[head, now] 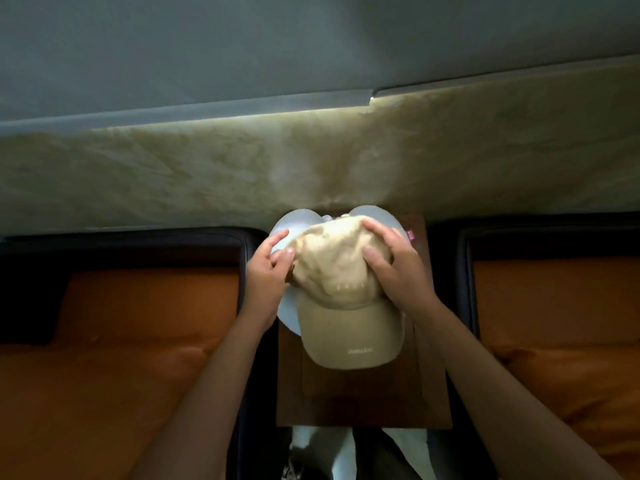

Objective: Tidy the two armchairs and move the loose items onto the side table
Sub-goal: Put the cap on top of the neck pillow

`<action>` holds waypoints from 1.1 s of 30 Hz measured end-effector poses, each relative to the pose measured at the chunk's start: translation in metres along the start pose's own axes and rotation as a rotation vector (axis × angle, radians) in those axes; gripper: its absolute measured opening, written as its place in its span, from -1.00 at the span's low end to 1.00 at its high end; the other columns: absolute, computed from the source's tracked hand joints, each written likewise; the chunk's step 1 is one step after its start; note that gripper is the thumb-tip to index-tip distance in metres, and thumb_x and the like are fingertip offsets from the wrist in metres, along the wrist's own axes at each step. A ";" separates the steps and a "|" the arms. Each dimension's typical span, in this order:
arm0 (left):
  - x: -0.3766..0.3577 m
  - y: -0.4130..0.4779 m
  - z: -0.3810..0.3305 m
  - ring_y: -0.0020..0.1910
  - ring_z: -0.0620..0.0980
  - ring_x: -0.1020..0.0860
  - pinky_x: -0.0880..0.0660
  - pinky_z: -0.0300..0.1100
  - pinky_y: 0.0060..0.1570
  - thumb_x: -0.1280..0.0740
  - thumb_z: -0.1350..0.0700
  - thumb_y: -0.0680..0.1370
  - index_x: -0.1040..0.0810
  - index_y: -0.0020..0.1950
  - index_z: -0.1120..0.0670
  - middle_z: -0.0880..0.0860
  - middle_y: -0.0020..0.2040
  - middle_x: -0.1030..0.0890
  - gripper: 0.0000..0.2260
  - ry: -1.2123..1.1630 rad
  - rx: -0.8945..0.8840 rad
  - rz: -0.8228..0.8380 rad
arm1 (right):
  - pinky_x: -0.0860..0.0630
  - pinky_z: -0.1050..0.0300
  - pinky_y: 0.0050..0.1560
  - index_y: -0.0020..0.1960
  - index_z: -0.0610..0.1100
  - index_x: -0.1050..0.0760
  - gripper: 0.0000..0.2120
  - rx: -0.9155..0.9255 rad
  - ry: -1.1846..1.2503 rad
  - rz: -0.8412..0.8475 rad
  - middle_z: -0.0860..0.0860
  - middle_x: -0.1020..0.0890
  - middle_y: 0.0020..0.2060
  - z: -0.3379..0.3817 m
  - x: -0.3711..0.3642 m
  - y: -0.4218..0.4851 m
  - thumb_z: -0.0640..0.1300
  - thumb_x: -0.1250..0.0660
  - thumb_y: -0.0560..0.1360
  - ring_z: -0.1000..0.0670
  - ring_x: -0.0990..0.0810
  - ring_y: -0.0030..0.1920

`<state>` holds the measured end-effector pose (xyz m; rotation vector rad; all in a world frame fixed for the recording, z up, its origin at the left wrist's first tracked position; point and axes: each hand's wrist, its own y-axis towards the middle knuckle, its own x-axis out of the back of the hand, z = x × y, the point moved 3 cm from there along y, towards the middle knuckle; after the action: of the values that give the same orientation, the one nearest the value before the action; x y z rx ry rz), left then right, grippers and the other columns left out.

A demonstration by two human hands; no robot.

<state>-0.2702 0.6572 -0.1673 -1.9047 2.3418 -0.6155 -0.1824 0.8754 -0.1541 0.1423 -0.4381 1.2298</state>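
A beige baseball cap lies on the dark wooden side table between two armchairs, its brim toward me. It sits on top of a pale grey heart-shaped item that shows around its edges. My right hand lies over the cap's crown with fingers curved round it. My left hand pinches the crown's left edge. The left armchair and right armchair have orange seat cushions and dark frames.
A beige marbled wall band runs behind the table and chairs, grey wall above. A small pink-red thing lies at the table's far right edge. A dark cushion sits at the left chair's back corner.
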 end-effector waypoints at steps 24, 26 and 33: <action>-0.041 -0.043 0.068 0.58 -0.21 0.25 0.15 0.05 0.59 -0.07 -0.31 0.61 0.11 0.65 -0.05 -0.06 0.65 0.15 -0.29 0.629 -0.166 0.159 | 0.29 -0.26 0.55 0.63 0.12 0.08 -0.33 -0.140 -0.427 0.039 0.06 0.27 0.61 -0.055 -0.070 -0.028 0.20 -0.01 0.57 -0.01 0.30 0.60; -0.040 -0.044 0.069 0.59 -0.20 0.24 0.20 -0.01 0.56 -0.08 -0.30 0.61 0.13 0.64 -0.08 -0.06 0.65 0.16 -0.30 0.640 -0.149 0.165 | 0.33 -0.26 0.53 0.63 0.14 0.06 -0.34 -0.143 -0.439 0.044 0.07 0.27 0.61 -0.055 -0.070 -0.030 0.20 -0.01 0.56 -0.01 0.30 0.60; -0.012 -0.080 0.074 0.62 -0.06 0.10 -0.08 0.02 0.57 -0.16 -0.15 0.66 0.01 0.63 -0.10 -0.03 0.65 0.11 -0.40 0.575 0.081 0.232 | 0.11 -0.40 0.52 0.59 0.15 -0.11 -0.37 -0.272 -0.326 -0.051 -0.09 -0.06 0.61 -0.041 -0.066 -0.050 0.16 -0.08 0.52 -0.12 0.00 0.61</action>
<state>-0.1716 0.6361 -0.2101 -1.5322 2.7418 -1.3528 -0.1433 0.8139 -0.2110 0.1202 -0.8752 1.0879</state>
